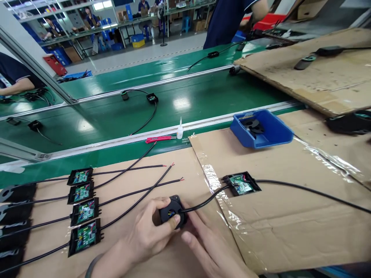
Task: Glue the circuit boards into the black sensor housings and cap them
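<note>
My left hand (150, 226) grips a small black plastic housing (173, 214) between thumb and fingers; coloured wires show in its round opening. A black cable runs from the housing to an open black box with a green circuit board (242, 183), which lies on the cardboard to the right. My right hand (207, 243) is at the housing's right side, fingers stretched out and thumb apart. Its fingertips are partly behind the housing and cable, so I cannot tell whether they touch it. From the circuit board box a second cable (313, 195) leads off to the right.
Several similar circuit board boxes (86, 236) with cables lie in a column at left. Behind are a red utility knife (159, 139), a small white bottle (180, 130) and a blue bin (272, 131) with black parts. Beyond runs a green conveyor (203, 94); co-workers stand around.
</note>
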The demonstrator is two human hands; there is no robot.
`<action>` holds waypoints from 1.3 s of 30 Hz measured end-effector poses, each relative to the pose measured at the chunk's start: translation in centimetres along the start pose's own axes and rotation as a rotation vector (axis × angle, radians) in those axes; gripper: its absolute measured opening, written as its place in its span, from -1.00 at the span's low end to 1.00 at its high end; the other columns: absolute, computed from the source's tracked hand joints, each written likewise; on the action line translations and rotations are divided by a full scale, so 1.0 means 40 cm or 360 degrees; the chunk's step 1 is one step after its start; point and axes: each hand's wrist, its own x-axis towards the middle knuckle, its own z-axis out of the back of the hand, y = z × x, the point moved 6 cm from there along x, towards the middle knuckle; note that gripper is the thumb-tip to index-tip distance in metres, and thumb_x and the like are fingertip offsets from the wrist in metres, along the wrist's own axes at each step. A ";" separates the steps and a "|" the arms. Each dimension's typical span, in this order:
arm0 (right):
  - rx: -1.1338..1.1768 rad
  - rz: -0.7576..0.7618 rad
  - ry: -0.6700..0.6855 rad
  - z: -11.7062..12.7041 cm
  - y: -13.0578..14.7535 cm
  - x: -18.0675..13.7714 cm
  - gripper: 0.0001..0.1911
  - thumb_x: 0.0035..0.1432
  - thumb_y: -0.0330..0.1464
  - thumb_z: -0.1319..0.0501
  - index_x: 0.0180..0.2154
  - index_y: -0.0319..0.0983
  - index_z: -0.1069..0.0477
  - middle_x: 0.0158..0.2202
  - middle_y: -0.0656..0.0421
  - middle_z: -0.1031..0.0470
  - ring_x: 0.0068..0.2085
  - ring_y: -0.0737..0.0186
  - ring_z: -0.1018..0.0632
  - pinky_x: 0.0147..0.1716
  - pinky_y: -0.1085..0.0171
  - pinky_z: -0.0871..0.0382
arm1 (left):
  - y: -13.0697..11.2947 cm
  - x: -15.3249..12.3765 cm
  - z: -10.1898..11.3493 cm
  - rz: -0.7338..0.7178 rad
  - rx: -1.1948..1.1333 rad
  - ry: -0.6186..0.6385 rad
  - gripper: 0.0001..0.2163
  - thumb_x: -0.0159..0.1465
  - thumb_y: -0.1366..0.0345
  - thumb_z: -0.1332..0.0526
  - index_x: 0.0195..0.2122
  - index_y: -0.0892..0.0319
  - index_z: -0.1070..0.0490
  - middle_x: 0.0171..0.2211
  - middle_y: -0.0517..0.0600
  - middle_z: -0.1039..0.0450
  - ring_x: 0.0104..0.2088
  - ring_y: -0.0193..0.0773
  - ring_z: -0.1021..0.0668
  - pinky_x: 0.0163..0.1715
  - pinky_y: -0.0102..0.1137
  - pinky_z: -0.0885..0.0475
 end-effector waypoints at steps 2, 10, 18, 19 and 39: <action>0.0252 -0.0103 0.0029 -0.021 -0.001 0.005 -0.42 0.31 -0.13 -0.08 0.29 -0.16 -0.14 0.24 -0.04 -0.31 0.24 0.04 -0.36 0.19 0.02 -0.31 | -0.027 0.005 0.012 -0.0019 0.0137 -0.0056 -0.80 0.25 0.47 -0.24 -0.11 0.17 -0.48 -0.10 0.13 -0.37 -0.03 -0.13 -0.54 -0.13 -0.25 -0.61; 0.1043 -0.0247 0.0220 -0.044 0.001 0.014 -0.38 0.22 -0.01 -0.16 0.24 -0.09 -0.25 0.26 0.02 -0.30 0.26 0.02 -0.33 0.28 -0.09 -0.08 | 0.008 0.020 0.035 0.0822 -0.0736 0.0218 -0.43 0.26 0.03 -0.25 0.21 0.19 -0.18 0.03 0.24 -0.44 0.01 -0.07 -0.56 -0.03 -0.17 -0.55; 0.1150 -0.0374 0.0237 -0.046 -0.023 0.003 -0.46 0.11 -0.05 -0.29 0.12 -0.04 -0.41 0.20 0.07 -0.38 0.23 0.00 -0.37 0.27 -0.11 -0.10 | 0.036 -0.021 -0.043 0.1325 -0.1161 0.0674 -0.54 0.30 0.24 -0.24 0.22 0.12 -0.27 0.18 0.14 -0.37 0.15 -0.06 -0.46 0.10 -0.06 -0.42; 0.1157 -0.0395 0.0220 -0.048 -0.026 0.003 -0.45 0.09 -0.04 -0.30 0.10 -0.05 -0.43 0.19 0.07 -0.40 0.22 -0.01 -0.38 0.26 -0.12 -0.10 | 0.038 -0.026 -0.047 0.1331 -0.1157 0.0650 -0.55 0.29 0.24 -0.24 0.21 0.12 -0.28 0.18 0.14 -0.37 0.15 -0.06 -0.46 0.10 -0.05 -0.42; 0.1269 -0.0384 0.0290 -0.054 -0.010 0.025 -0.45 0.06 -0.08 -0.35 0.07 -0.13 -0.46 0.08 0.09 -0.51 0.17 0.04 -0.45 0.24 0.00 -0.20 | 0.035 -0.030 -0.081 0.1678 -0.1643 0.0660 -0.59 0.22 0.27 -0.23 0.10 0.19 -0.29 0.03 0.10 -0.45 0.09 -0.11 -0.46 0.14 -0.17 -0.32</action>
